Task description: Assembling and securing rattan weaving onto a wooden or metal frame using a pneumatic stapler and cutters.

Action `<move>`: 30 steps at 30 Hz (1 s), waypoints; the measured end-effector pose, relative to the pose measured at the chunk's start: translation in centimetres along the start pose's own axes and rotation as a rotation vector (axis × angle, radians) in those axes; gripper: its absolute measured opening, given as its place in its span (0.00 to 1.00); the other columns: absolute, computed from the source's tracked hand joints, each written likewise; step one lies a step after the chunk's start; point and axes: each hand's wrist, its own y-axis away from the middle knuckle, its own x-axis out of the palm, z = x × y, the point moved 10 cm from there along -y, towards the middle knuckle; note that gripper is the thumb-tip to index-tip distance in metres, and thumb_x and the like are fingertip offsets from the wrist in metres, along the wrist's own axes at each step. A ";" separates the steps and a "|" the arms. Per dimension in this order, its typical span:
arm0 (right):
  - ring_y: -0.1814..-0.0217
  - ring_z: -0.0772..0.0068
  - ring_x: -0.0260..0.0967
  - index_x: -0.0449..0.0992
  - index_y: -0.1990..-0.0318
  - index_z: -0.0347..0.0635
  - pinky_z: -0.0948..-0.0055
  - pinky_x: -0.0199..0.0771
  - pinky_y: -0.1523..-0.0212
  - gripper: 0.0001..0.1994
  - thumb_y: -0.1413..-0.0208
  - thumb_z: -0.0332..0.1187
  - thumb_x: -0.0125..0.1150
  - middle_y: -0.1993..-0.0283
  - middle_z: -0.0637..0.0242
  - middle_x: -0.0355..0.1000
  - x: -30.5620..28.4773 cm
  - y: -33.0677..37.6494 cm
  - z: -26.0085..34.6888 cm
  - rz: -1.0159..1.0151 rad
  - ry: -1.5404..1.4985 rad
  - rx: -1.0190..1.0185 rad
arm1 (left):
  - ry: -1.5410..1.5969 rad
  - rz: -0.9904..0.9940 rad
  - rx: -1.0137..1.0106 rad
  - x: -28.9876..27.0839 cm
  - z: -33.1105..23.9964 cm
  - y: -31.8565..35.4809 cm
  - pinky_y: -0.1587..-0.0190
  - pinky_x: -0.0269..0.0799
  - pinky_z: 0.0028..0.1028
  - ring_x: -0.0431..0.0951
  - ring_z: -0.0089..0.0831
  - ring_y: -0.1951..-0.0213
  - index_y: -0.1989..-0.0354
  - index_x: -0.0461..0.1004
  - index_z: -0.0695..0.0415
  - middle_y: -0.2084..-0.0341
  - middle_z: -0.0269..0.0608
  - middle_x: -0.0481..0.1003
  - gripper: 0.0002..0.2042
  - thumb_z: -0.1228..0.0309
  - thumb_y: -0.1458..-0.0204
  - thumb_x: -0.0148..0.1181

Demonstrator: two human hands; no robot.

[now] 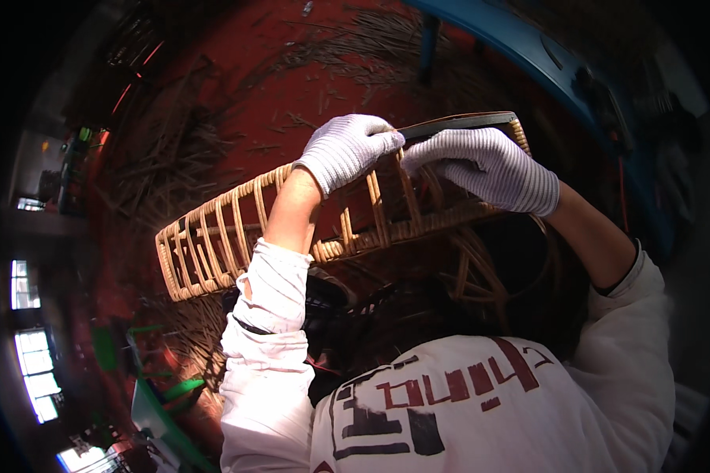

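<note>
A long, narrow rattan frame (244, 213) slants across in front of me, its crossbars and edges wrapped with tan cane. Along the far edge at its right part, a dark bare strip (457, 122) shows without cane wrapping. My left hand (347, 150), in a white striped knit glove, is closed over the far edge of the frame, thumb and fingers together. Close beside it, my right hand (485, 167), gloved alike, bends its fingers in at the same edge near a cane strand. Whatever its fingertips pinch is hidden.
Loose cane offcuts (355, 47) lie scattered over the red floor (244, 94). A blue table or bench (521, 47) stands at the far right. Bundled cane strands (473, 268) hang under the frame's right part. Green and white items (158, 418) are at lower left.
</note>
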 end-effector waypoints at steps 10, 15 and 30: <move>0.68 0.65 0.79 0.81 0.62 0.40 0.70 0.79 0.65 0.09 0.40 0.36 0.61 0.70 0.61 0.78 -4.9 -6.4 -0.5 -0.269 0.493 0.021 | 0.017 -0.043 0.100 -1.3 -0.7 0.7 0.56 0.74 0.32 0.81 0.34 0.62 0.55 0.78 0.58 0.66 0.46 0.81 0.17 0.56 0.41 0.57; 0.73 0.69 0.75 0.81 0.60 0.35 0.70 0.77 0.67 0.11 0.39 0.35 0.61 0.75 0.59 0.76 -5.0 -10.3 -5.5 -0.189 0.652 0.009 | -0.127 -0.073 0.013 -1.1 -1.0 0.2 0.57 0.72 0.41 0.79 0.50 0.59 0.56 0.78 0.55 0.65 0.51 0.79 0.16 0.57 0.45 0.55; 0.63 0.52 0.77 0.83 0.63 0.39 0.61 0.74 0.58 0.18 0.42 0.46 0.57 0.68 0.51 0.79 -2.2 -9.9 -16.2 0.270 0.616 0.640 | -0.090 -0.533 0.115 -3.3 -2.9 0.7 0.54 0.75 0.34 0.81 0.42 0.60 0.56 0.79 0.55 0.60 0.44 0.79 0.17 0.62 0.53 0.67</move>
